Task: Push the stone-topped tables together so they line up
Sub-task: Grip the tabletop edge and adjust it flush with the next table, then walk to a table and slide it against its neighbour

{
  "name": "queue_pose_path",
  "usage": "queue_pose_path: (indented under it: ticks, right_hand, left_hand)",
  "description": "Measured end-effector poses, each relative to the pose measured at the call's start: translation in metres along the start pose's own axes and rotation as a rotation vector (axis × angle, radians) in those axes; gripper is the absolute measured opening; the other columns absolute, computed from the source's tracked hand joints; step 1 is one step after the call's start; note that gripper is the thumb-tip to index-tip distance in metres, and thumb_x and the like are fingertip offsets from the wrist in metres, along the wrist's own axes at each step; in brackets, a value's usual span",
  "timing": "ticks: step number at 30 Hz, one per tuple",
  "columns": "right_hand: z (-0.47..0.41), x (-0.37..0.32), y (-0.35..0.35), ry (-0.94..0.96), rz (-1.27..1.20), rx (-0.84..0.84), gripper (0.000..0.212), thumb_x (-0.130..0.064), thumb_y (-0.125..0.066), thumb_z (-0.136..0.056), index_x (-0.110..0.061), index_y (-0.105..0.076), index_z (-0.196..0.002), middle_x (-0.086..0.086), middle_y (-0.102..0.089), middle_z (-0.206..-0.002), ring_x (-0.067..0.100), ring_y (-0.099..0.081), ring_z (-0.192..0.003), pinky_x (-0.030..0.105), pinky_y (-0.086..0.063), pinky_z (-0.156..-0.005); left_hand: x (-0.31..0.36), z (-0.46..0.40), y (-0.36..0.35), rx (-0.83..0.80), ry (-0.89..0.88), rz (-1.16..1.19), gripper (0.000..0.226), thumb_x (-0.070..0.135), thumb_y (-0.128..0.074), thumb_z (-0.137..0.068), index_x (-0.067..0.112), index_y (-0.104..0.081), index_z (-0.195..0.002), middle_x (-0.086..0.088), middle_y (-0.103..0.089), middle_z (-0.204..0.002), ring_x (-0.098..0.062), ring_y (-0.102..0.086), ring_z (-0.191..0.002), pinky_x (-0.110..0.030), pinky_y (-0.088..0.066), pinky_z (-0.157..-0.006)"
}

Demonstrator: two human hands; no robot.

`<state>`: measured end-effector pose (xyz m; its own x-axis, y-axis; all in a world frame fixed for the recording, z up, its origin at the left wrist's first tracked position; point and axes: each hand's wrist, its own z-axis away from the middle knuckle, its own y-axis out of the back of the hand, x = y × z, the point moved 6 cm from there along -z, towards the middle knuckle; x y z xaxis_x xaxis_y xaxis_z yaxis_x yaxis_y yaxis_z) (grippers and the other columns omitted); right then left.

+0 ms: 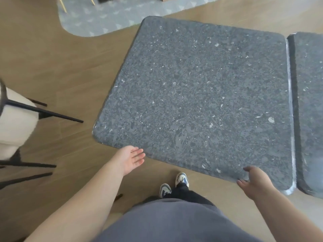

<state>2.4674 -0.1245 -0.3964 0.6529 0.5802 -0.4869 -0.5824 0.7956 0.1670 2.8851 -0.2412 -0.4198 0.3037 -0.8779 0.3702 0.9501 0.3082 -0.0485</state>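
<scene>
Hands (132,158) open at near edge; table (201,95) skewed from neighbour (311,102).

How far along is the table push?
Mostly done: the near table sits close beside the second table, with a narrow gap between them. In hand: the left hand and the right hand are open at the near edge; contact is unclear. Left: close the gap and square the near corners, which look slightly offset.
</scene>
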Motion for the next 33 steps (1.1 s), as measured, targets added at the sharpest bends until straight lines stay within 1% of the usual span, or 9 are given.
queue_pose_path:
  ticks: [3, 8, 11, 15, 17, 20, 25, 27, 33]
  right_hand:
    - [-0.001, -0.014, -0.03, 0.049, 0.145, -0.053, 0.045, -0.007, -0.047, -0.1, 0.0, -0.041, -0.144, 0.021, -0.038, -0.153, 0.035, -0.044, -0.139, 0.042, -0.045, -0.107]
    - [0.009, -0.029, -0.096, 0.045, 0.203, -0.203, 0.034, 0.002, -0.037, -0.104, 0.003, -0.043, -0.137, 0.022, -0.046, -0.147, 0.032, -0.052, -0.125, 0.044, -0.045, -0.101]
    - [0.022, -0.029, -0.127, 0.024, 0.274, -0.239, 0.041, -0.005, -0.033, -0.106, 0.002, -0.038, -0.146, 0.021, -0.053, -0.135, 0.032, -0.056, -0.111, 0.043, -0.043, -0.096]
    - [0.032, -0.021, -0.171, -0.038, 0.284, -0.258, 0.047, -0.012, -0.023, -0.107, -0.001, -0.031, -0.152, 0.018, -0.046, -0.147, 0.033, -0.046, -0.133, 0.044, -0.035, -0.112]
    - [0.043, -0.019, -0.199, -0.019, 0.24, -0.229, 0.045, -0.013, -0.027, -0.107, -0.001, -0.034, -0.15, 0.018, -0.048, -0.146, 0.032, -0.055, -0.12, 0.044, -0.037, -0.109]
    - [0.062, -0.008, -0.25, 0.038, 0.112, -0.198, 0.041, -0.013, -0.035, -0.106, -0.001, -0.041, -0.145, 0.017, -0.054, -0.135, 0.023, -0.06, -0.092, 0.044, -0.041, -0.104]
    - [0.105, 0.032, -0.318, 0.083, -0.137, -0.131, 0.044, -0.01, -0.049, -0.098, -0.002, -0.045, -0.141, 0.018, -0.057, -0.13, 0.022, -0.062, -0.094, 0.043, -0.042, -0.098]
    - [0.131, 0.048, -0.333, 0.104, -0.179, -0.074, 0.037, -0.002, -0.05, -0.095, -0.003, -0.052, -0.132, 0.017, -0.063, -0.117, 0.024, -0.064, -0.095, 0.042, -0.046, -0.095]
    - [0.201, 0.053, -0.312, 0.272, -0.325, 0.125, 0.022, 0.005, -0.048, -0.095, -0.008, -0.061, -0.106, 0.013, -0.067, -0.092, 0.027, -0.065, -0.085, 0.037, -0.054, -0.079]
  left_hand:
    - [0.016, 0.01, 0.021, 0.02, -0.024, 0.101, 0.03, 0.009, -0.037, -0.104, 0.0, -0.051, -0.129, -0.015, -0.064, -0.118, -0.03, -0.064, -0.106, -0.045, -0.051, -0.089]
    - [0.049, 0.017, 0.042, 0.049, -0.071, 0.202, 0.027, 0.009, -0.038, -0.104, 0.0, -0.053, -0.125, -0.015, -0.065, -0.114, -0.029, -0.063, -0.104, -0.045, -0.049, -0.095]
    - [0.071, 0.012, 0.049, 0.031, -0.061, 0.233, 0.023, 0.008, -0.039, -0.104, 0.001, -0.055, -0.119, -0.014, -0.065, -0.107, -0.028, -0.064, -0.101, -0.044, -0.05, -0.093]
    - [0.117, -0.005, 0.068, -0.032, -0.058, 0.226, 0.018, 0.008, -0.041, -0.103, 0.003, -0.058, -0.107, -0.013, -0.065, -0.104, -0.028, -0.064, -0.098, -0.042, -0.052, -0.085]
    - [0.151, -0.019, 0.08, -0.064, -0.077, 0.215, 0.018, 0.007, -0.04, -0.103, 0.003, -0.057, -0.109, -0.013, -0.065, -0.102, -0.028, -0.064, -0.097, -0.042, -0.052, -0.087]
    - [0.208, -0.045, 0.096, -0.141, -0.086, 0.127, 0.019, 0.006, -0.039, -0.103, 0.004, -0.057, -0.109, -0.013, -0.065, -0.098, -0.028, -0.064, -0.093, -0.041, -0.052, -0.084]
    - [0.297, -0.079, 0.109, -0.261, -0.078, -0.273, 0.02, 0.004, -0.036, -0.102, 0.006, -0.056, -0.107, -0.012, -0.065, -0.091, -0.025, -0.063, -0.081, -0.038, -0.051, -0.075]
    - [0.328, -0.078, 0.107, -0.31, -0.1, -0.388, 0.021, 0.003, -0.036, -0.102, 0.007, -0.056, -0.106, -0.011, -0.066, -0.088, -0.025, -0.063, -0.078, -0.039, -0.051, -0.074]
    - [0.366, -0.062, 0.051, -0.56, -0.131, -0.465, 0.023, 0.002, -0.039, -0.1, 0.005, -0.061, -0.103, -0.013, -0.069, -0.092, -0.028, -0.066, -0.082, -0.041, -0.053, -0.075]
